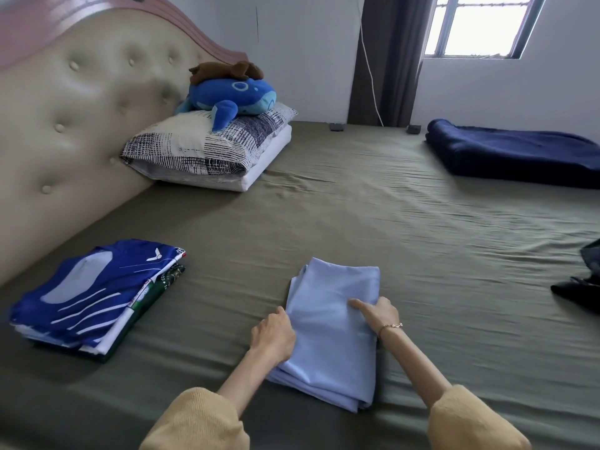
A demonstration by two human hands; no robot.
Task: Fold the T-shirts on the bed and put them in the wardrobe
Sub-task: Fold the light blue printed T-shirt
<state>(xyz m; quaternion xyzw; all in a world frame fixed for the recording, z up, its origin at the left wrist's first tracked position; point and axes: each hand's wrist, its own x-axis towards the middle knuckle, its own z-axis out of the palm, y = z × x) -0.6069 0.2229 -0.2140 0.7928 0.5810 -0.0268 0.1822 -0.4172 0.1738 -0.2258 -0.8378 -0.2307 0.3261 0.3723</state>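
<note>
Both hands on the folded light-blue T-shirt (334, 332) near the bed's (357, 216) front edge — left hand (274, 336) grips its left side, right hand (376, 311) presses flat on top. Left, a folded stack (94, 297), blue jersey uppermost, lettering too small to read. Beyond — wide bare sheet, then pillows (207, 151) and a navy blanket (516, 154).
</note>
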